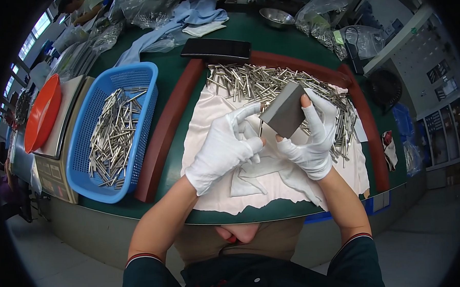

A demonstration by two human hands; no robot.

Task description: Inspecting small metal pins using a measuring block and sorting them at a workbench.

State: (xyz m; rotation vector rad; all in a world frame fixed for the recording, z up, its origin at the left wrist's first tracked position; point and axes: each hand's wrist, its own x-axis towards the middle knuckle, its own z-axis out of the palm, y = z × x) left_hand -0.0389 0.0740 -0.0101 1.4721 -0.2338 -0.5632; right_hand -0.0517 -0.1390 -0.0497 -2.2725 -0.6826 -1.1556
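My right hand (316, 137), in a white glove with bare fingertips, grips a dark grey rectangular block (288, 111) that looks like a sanding sponge, tilted above the cloth. Just to its left, my left hand (229, 143), gloved the same way, is closed with a thin metal pin (261, 128) between its fingertips, close to the block's left corner. Part of that pin is hidden by the fingers. Behind both hands, many loose silvery metal pins (237, 81) lie heaped on a pale pink cloth (203, 119). A crumpled white cloth (270, 175) lies below my hands.
Dark red wooden bars (164, 131) frame the work area on the green table (174, 169). Left of them stands a blue plastic basket (74, 165) holding more pins, then a scale (57, 176) with an orange-red tray (44, 115). A black phone (215, 49) and metal bowl (277, 17) sit behind.
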